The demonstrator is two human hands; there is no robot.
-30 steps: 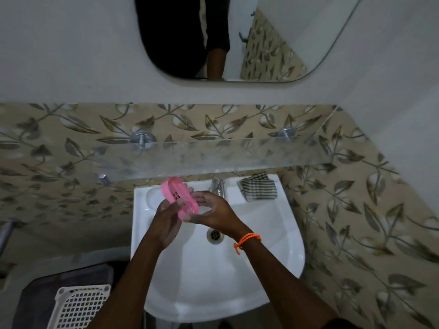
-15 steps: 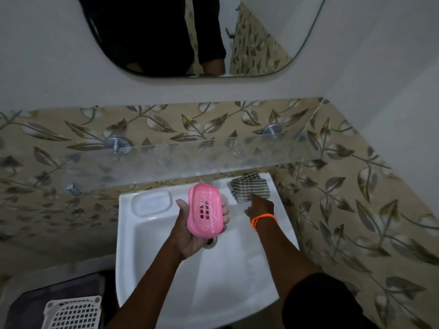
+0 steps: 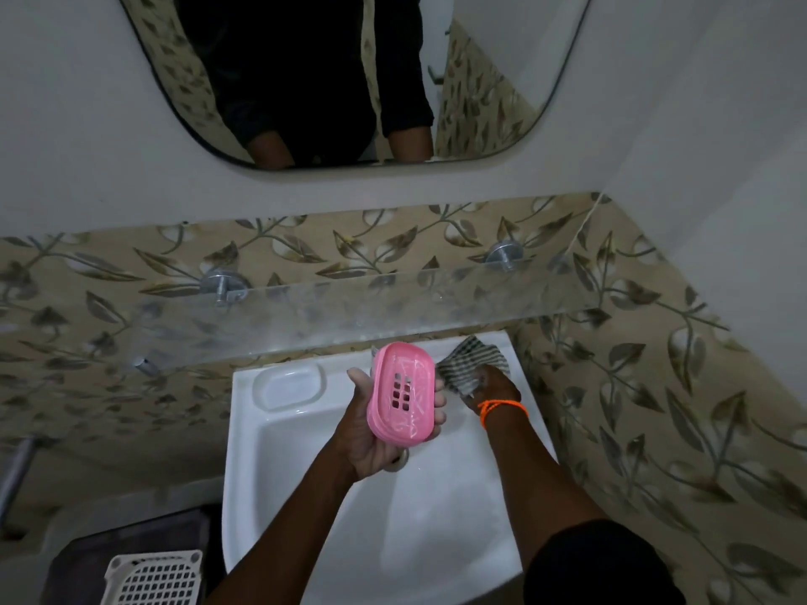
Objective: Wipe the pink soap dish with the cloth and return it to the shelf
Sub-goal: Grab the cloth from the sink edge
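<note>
The left hand is cupped palm-up over the middle of the white washbasin, fingers and thumb closed around the edges of the pink soap dish, which lies with its slotted face turned up toward the camera; nothing sits in the dish, though pale smears streak its surface. The dish and hand cover the tap at the basin's back edge, and the drain shows only as a sliver under the heel of the palm. At the basin's back right corner the right hand, an orange thread tied at the wrist, is pressed down on the checked cloth with fingers closed into the fabric, so the cloth bunches up around them. At the back left corner the moulded soap recess in the basin rim holds nothing. Just above the basin's back edge the clear glass shelf runs along the leaf-patterned tiles on two metal brackets, bare, and overhangs the basin's rear rim from this angle. A mirror hangs higher on the wall. Beside the basin's front left corner, lower down, stands a white lattice basket; what it holds cannot be told.
</note>
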